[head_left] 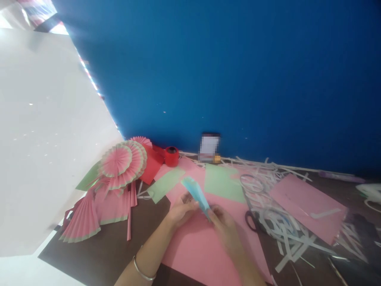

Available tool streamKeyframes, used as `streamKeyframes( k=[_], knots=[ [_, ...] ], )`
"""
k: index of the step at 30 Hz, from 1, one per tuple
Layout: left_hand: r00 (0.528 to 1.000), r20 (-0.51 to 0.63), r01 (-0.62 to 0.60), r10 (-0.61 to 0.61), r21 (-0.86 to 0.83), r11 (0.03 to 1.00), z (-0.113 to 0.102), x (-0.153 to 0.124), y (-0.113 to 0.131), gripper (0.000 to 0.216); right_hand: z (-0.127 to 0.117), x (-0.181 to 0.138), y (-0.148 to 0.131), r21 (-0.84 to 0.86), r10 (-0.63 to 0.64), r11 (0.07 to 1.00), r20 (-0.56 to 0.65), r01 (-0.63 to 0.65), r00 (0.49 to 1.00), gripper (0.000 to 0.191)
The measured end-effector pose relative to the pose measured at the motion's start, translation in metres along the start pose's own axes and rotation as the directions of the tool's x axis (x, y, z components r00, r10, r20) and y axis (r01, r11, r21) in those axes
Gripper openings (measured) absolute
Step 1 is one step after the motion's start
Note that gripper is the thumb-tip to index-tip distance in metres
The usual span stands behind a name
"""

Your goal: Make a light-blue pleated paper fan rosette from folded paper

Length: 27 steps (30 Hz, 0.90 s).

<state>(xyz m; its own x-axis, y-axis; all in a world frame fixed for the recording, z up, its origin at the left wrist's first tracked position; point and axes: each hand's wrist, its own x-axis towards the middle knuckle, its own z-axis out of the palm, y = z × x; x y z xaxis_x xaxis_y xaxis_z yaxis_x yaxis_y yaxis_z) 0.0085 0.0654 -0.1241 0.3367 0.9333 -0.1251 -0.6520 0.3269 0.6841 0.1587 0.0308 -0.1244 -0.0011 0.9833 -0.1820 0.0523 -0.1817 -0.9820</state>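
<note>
Both hands, the left hand (pixel 182 210) and the right hand (pixel 226 226), pinch a folded light-blue paper (pixel 197 194) above a pink sheet (pixel 202 246); pleated pink fans (pixel 119 167) lie left, scissors (pixel 253 219) right.

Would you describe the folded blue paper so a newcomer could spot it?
Below the blue wall lies a large pink sheet. Over it, the left hand and right hand pinch the folded blue paper, the only light blue piece among pink and green ones.

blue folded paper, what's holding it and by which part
The left hand and right hand both pinch the blue folded paper at its lower end.
</note>
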Motion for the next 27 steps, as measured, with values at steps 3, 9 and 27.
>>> streamKeyframes(
  k=[3,9,27],
  knots=[
    [1.000,0.005,-0.027,0.027,0.066,0.997,0.002,0.001,0.000,0.029,0.001,0.003,-0.008,0.334,0.131,0.927,0.142,-0.172,0.981,0.028],
    [0.998,-0.010,-0.063,0.064,0.088,0.994,0.002,0.004,-0.002,0.033,-0.001,0.004,-0.004,0.537,0.235,0.773,0.252,-0.337,0.939,0.022],
    [0.983,-0.143,-0.086,0.112,0.177,0.980,0.001,0.005,-0.006,0.036,-0.002,0.007,-0.002,0.576,0.270,0.731,0.246,-0.364,0.931,0.019]
  ],
)
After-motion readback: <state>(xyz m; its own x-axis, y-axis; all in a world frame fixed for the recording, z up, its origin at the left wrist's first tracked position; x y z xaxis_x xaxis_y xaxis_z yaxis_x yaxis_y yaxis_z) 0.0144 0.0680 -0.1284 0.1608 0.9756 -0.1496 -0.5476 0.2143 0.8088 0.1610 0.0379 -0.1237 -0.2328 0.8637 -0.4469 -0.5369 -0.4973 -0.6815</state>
